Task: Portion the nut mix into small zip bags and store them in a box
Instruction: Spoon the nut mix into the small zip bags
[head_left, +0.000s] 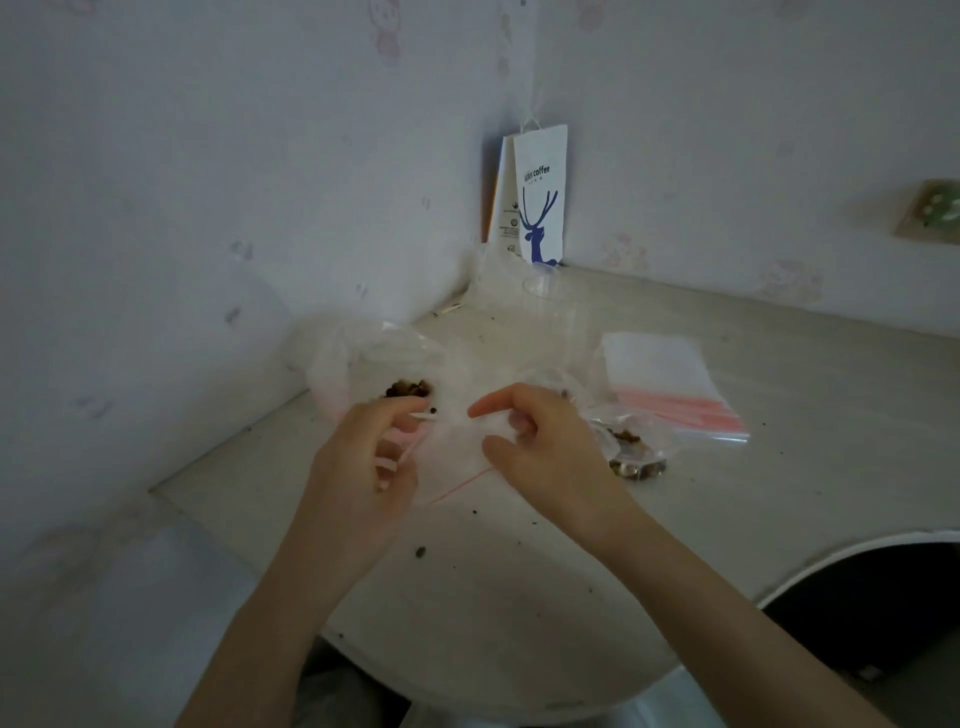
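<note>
Both my hands hold one small clear zip bag (457, 452) with a red seal line just above the table. My left hand (363, 457) pinches its left edge, and my right hand (535, 441) grips its right edge. Behind my left hand lies a large clear bag (363, 353) with dark nut mix (409, 387) showing at its mouth. A filled small bag of nuts (631, 454) lies just right of my right hand. A stack of empty zip bags (670, 384) with pink strips lies further right.
The pale table (519, 571) fits into a wall corner, with crumbs and a loose nut (420, 552) scattered on it. A white coffee paper bag (540, 202) leans in the corner behind a clear plastic cup (545, 286). A dark round opening (872, 608) lies at the lower right.
</note>
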